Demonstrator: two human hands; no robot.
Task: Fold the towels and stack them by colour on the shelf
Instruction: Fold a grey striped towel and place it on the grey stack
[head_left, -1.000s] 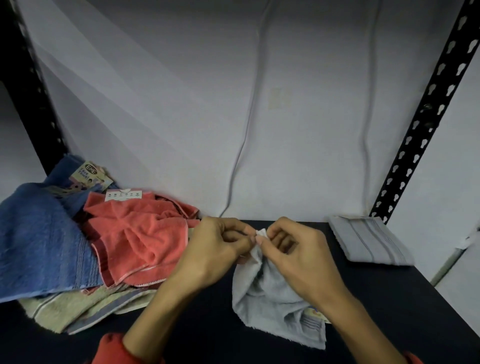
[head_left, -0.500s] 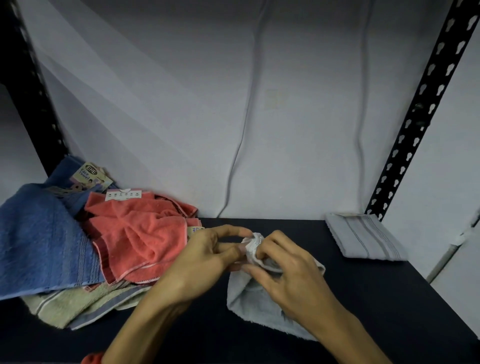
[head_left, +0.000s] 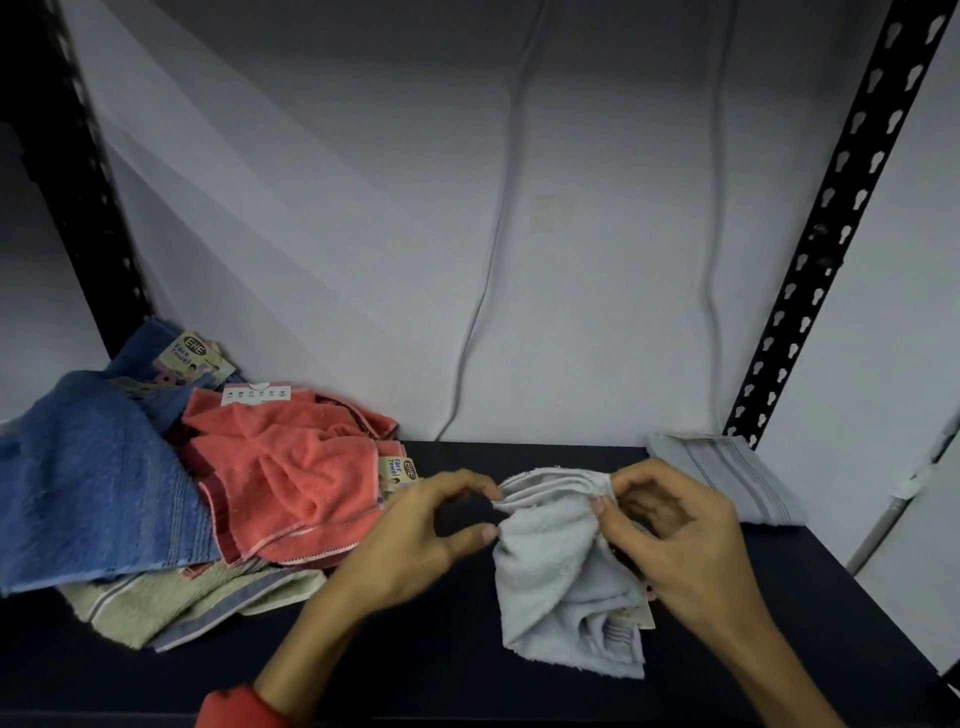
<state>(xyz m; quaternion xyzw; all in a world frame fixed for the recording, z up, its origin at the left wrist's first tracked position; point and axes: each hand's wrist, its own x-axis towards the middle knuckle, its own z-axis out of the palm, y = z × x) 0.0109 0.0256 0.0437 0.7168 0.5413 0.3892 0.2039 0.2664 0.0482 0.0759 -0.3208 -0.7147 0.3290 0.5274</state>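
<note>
A crumpled light grey towel (head_left: 550, 566) lies on the dark shelf board (head_left: 415, 654) in front of me. My right hand (head_left: 680, 545) grips its bunched top edge at the right corner. My left hand (head_left: 426, 535) has its index finger and thumb curled at the towel's top left corner and pinches the edge there. The top edge is stretched between both hands. A folded grey striped towel (head_left: 727, 478) lies at the back right. An unfolded pile on the left holds a blue towel (head_left: 88, 483), a coral towel (head_left: 291, 483) and a pale green striped towel (head_left: 171, 603).
Black perforated shelf posts rise at the right (head_left: 831, 234) and the left (head_left: 78, 208). A white wall with a hanging cable (head_left: 483, 312) closes the back. Paper labels (head_left: 192, 358) hang on the piled towels.
My hands, pinched close together on the towel's corner before, have moved apart and spread its top edge. The towel has shifted slightly right and lies lower on the board.
</note>
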